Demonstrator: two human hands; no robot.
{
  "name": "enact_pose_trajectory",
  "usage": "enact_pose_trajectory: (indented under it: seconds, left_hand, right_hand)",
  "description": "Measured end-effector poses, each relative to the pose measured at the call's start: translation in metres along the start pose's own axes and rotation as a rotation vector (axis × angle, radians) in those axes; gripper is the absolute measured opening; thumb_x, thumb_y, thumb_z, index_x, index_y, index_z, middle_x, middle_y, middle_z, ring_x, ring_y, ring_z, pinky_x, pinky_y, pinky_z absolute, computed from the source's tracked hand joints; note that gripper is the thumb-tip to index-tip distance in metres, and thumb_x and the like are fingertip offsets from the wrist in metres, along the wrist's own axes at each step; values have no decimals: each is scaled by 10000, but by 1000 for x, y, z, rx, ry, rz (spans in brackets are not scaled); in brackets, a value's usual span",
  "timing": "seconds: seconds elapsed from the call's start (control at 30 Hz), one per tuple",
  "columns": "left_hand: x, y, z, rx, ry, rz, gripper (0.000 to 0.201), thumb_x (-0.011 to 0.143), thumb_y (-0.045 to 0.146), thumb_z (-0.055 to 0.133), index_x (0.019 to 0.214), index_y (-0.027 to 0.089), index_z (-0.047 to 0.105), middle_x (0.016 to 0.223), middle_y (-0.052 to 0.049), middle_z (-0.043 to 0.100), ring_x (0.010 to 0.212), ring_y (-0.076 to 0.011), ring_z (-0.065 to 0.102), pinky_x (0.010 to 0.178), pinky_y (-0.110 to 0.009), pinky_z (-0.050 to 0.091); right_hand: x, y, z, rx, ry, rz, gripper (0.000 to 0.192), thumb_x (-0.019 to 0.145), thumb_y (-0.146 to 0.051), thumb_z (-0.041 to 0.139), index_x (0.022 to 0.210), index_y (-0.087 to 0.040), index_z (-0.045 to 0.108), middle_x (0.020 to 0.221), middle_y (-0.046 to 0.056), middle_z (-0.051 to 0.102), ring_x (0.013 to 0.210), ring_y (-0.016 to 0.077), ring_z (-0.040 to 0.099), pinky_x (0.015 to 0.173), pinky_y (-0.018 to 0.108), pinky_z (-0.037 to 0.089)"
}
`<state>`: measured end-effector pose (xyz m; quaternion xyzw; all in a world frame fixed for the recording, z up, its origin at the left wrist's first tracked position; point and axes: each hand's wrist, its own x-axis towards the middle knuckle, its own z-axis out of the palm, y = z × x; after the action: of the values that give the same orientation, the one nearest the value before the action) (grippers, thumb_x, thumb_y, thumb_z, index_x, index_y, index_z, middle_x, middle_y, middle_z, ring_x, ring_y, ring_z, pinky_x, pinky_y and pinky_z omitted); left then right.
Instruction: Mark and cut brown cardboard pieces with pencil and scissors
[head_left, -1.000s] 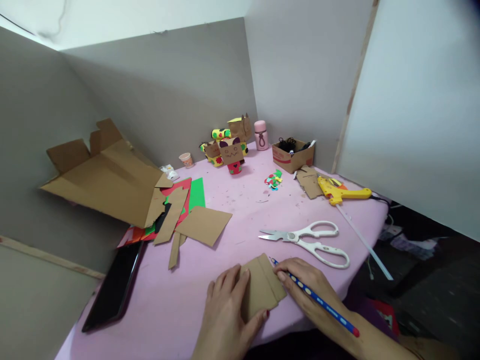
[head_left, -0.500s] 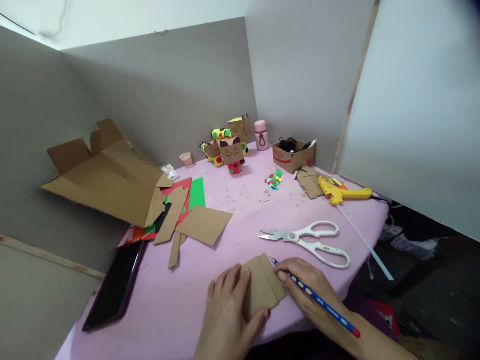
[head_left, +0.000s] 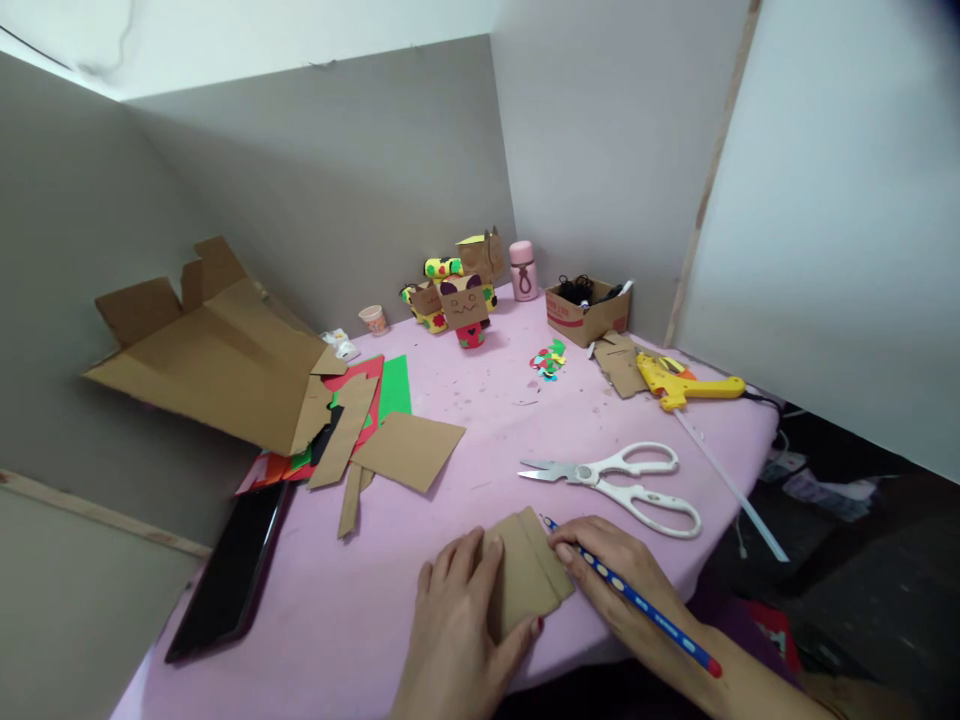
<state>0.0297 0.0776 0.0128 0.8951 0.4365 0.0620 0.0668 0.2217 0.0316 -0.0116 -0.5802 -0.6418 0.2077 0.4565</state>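
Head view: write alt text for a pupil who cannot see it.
The left hand rests on cardboard; the right hand holds a pencil, its tip near the cardboard's edge. Scissors lie beyond on the table, a glue gun farther right.

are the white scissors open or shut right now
Slightly open: the white scissors lie on the pink tabletop with a narrow gap between the blade tips and the handle loops spread apart.

Blue, pale-dotted, red-ended pencil, brown cardboard, white-handled scissors, yellow glue gun, lilac-pink tablecloth
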Motion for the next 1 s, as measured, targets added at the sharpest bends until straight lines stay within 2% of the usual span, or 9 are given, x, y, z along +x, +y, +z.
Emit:
enact_pose_trajectory:
  seconds: [1.0]
  left_hand:
    - [1, 6, -6, -28, -47, -36, 604, 744, 436, 565, 1261, 129, 509, 1324, -194, 498, 1192, -369, 438, 967, -591, 356]
  right_hand:
    - [-1, 5, 1, 30, -12, -2, 177, 901, -212, 450, 919, -199, 625, 882, 38, 683, 854, 162, 613, 769, 270, 462]
